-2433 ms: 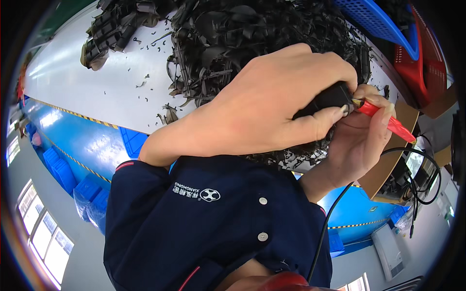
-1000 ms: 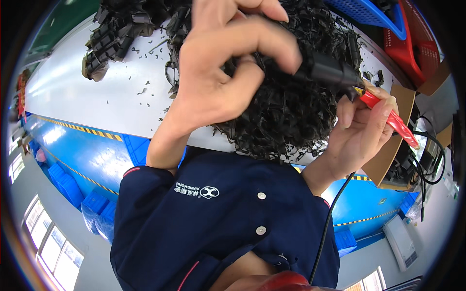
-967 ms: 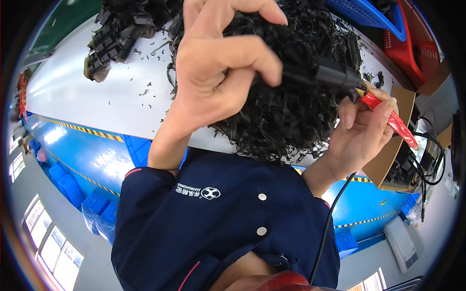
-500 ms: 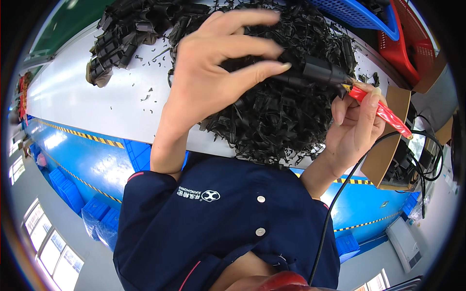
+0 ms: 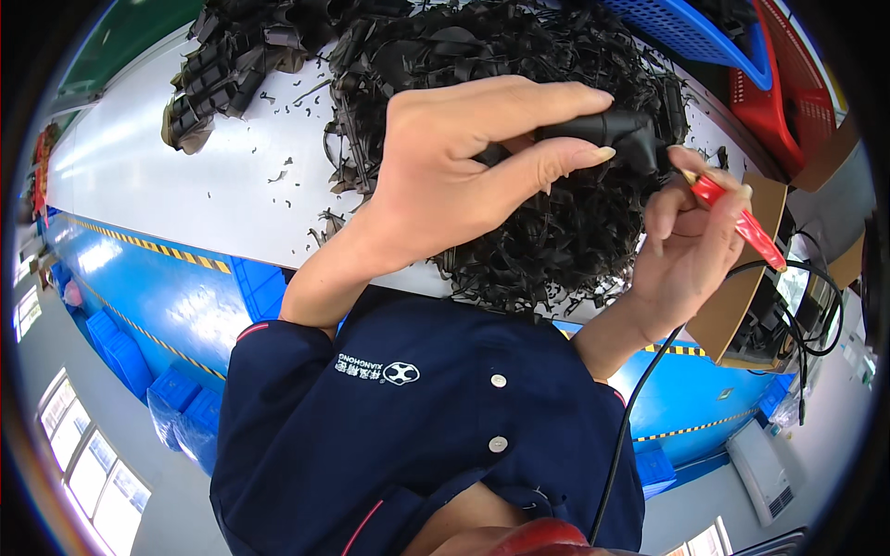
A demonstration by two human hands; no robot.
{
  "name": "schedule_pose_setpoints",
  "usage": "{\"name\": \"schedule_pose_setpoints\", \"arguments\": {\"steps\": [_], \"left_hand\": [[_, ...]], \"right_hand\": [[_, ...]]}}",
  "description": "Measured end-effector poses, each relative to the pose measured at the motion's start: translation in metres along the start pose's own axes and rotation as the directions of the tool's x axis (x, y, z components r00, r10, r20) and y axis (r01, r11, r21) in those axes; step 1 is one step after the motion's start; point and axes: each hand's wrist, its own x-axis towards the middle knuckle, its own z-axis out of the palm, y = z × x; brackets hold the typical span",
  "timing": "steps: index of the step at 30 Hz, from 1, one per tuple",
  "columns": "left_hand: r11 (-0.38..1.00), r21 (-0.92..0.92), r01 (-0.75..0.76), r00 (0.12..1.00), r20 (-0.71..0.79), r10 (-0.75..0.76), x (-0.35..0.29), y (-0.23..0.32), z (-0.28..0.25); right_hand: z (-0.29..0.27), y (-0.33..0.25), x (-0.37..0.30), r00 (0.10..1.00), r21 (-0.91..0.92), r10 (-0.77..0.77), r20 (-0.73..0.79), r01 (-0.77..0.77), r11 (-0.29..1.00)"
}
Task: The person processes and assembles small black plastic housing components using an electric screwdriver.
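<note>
Black plastic or rubber, by the look of it: a big tangled heap (image 5: 556, 232) of dark curled strips and scraps, spread on the white desk (image 5: 185, 176). Everything below is placed from that heap.

Left hand (image 5: 491, 157): above the heap, back of the hand up. Grip part-closed, thumb on the near side and fingers on the far side of a black part (image 5: 607, 130). The part is blocky and smooth, lies roughly level over the heap's right half, its free end pointing right. Its other end is hidden in the hand.

Right hand (image 5: 691, 227): just off the heap's right edge, palm partly turned up. Grip closed, thumb and fingers pinching a slim red tool (image 5: 749, 227) with a yellowish tip. Tool slants, tip toward the black part, tail away from the heap. Tip sits near the part's free end; a fingertip is close there too, contact hard to tell.

Left of the heap, toward its far side: a cluster of ribbed dark pieces (image 5: 227, 83). Small black crumbs lie between cluster and heap.

Right of the heap, far side: blue perforated basket (image 5: 695, 42), then red basket (image 5: 788, 116) beyond it. Right of the heap, nearer side: open cardboard box (image 5: 732, 310) holding dark items, black cable (image 5: 839, 306) looping beside it.
</note>
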Motion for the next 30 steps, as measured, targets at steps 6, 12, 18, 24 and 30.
{"name": "schedule_pose_setpoints", "arguments": {"steps": [6,12,18,24,30], "left_hand": [[0.990,-0.116,0.081,0.997,0.007,-0.081,-0.002,0.005,-0.003],[0.944,0.081,-0.320,0.946,-0.025,0.323,0.009,-0.007,-0.008],[0.922,0.082,-0.379,0.925,-0.010,0.381,0.007,-0.005,-0.006],[0.955,-0.053,-0.291,0.955,0.051,0.294,0.008,-0.014,-0.010],[0.860,-0.482,0.168,0.983,0.015,-0.183,-0.005,0.001,0.001]], "right_hand": [[0.005,0.002,-0.006,0.957,-0.165,-0.054,0.285,0.104,0.981],[0.002,-0.003,-0.003,0.963,-0.240,-0.004,0.270,0.071,0.968],[0.011,-0.001,-0.010,0.926,-0.228,0.216,0.310,-0.148,0.962],[-0.022,-0.007,0.007,0.986,0.252,0.168,0.017,-0.167,0.953],[-0.012,-0.003,0.009,0.981,-0.101,0.080,-0.176,-0.098,0.990]]}}
